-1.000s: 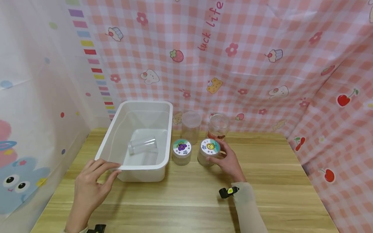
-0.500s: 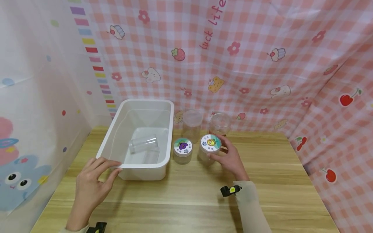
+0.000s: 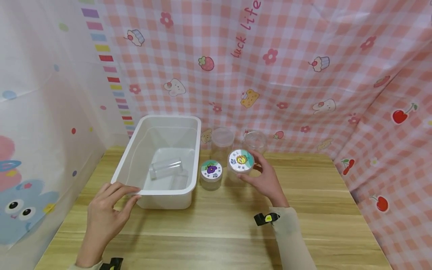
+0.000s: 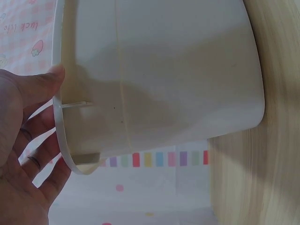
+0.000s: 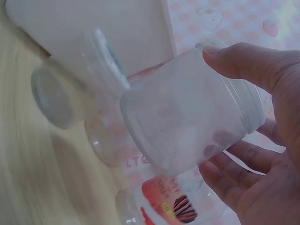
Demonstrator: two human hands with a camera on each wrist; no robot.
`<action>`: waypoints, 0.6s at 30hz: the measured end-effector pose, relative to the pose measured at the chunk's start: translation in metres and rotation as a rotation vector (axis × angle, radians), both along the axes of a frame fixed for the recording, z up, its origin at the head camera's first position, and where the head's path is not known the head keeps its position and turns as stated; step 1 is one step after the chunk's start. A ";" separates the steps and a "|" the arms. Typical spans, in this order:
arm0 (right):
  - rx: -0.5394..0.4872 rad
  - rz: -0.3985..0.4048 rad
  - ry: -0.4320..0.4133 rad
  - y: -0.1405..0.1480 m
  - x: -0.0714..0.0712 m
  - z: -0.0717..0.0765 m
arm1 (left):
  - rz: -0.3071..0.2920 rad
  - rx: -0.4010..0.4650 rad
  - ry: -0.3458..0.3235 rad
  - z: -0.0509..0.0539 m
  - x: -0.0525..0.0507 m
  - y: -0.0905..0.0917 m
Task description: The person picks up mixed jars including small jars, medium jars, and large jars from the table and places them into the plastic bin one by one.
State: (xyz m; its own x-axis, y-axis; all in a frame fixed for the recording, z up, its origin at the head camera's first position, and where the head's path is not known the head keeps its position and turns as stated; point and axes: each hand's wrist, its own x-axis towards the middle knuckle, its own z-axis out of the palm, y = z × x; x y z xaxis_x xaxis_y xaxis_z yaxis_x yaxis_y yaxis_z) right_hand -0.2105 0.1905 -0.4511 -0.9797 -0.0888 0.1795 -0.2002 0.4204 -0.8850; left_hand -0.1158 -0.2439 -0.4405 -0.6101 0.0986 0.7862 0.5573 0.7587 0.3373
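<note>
The right hand (image 3: 264,180) grips a clear jar with a sunflower lid (image 3: 241,160), thumb on one side and fingers curled round the other, the spread just as wide as the jar. The right wrist view shows the jar's base held clear of the wooden table (image 3: 216,236), its walls cloudy and see-through. The left hand (image 3: 108,212) pinches the rim of a white tub (image 3: 165,193) at its near left corner, thumb and fingertips closed narrowly over the edge. Just left of the held jar, a short jar with a purple-flower lid (image 3: 211,170) stands upright on the table, near the tub's right side. Behind these two stand a tall clear jar (image 3: 222,140) with a pale top and, farther right, a clear rounded jar (image 3: 255,138), partly hidden by the right hand in the head view; a red label (image 5: 164,197) shows on it from the right wrist. Inside the tub a clear cylinder (image 3: 166,168) lies on its side on the floor, with a fainter clear shape (image 3: 180,180) beside it, too indistinct to name. Beyond the table hangs a pink checked cloth (image 3: 236,37) printed with cakes, flowers and strawberries.
</note>
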 end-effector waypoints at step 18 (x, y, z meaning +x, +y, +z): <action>0.061 0.063 0.087 -0.015 0.000 0.041 | 0.011 -0.004 0.007 0.001 -0.001 0.001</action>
State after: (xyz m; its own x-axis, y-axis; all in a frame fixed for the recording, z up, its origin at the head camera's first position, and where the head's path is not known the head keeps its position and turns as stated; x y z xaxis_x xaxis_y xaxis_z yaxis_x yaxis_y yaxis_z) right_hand -0.2105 0.1757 -0.4099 -0.9528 -0.1628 0.2564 -0.3031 0.4572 -0.8361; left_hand -0.1166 -0.2430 -0.4396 -0.6059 0.0953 0.7898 0.5510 0.7664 0.3302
